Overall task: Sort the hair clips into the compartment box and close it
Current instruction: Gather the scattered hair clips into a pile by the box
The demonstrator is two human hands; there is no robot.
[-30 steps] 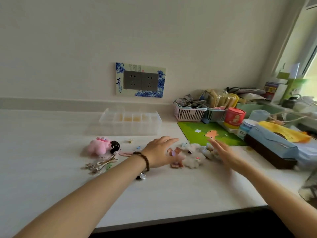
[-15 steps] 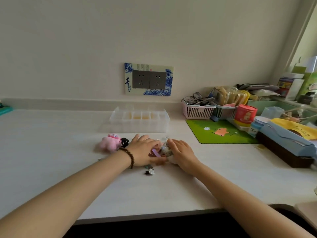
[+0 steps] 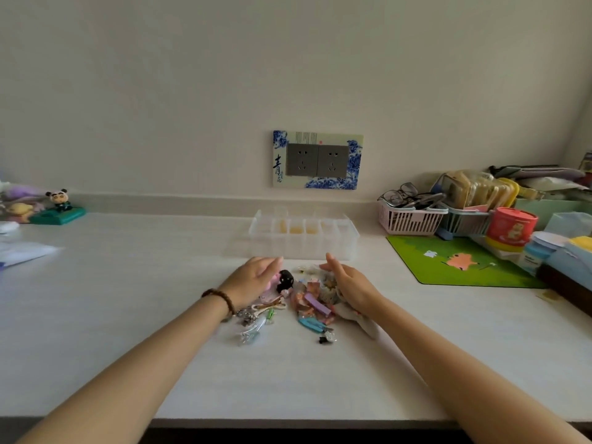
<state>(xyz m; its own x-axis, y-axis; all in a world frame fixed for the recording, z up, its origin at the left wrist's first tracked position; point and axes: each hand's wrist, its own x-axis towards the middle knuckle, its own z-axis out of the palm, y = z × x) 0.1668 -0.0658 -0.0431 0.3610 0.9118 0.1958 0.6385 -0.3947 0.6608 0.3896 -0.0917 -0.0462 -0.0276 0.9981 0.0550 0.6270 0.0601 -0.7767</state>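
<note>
Head view: on the pale, smooth bench [image 3: 128, 315], just in front of the clear ribbed plastic compartment box [image 3: 302, 240], lies a heap of small hair clips [image 3: 307, 302], glossy, fuzzy and flat-barred. Left hand [image 3: 253, 278] cups the heap's left edge, fingers released; right hand [image 3: 350, 288] cups its right edge, likewise loose, grasping nothing.

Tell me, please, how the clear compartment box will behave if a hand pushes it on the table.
The compartment box looks like thin clear plastic and mostly empty, so probably light and easy to slide. Its low, wide shape suggests it will not tip. The white table looks smooth, so it may skid further than intended.
</note>
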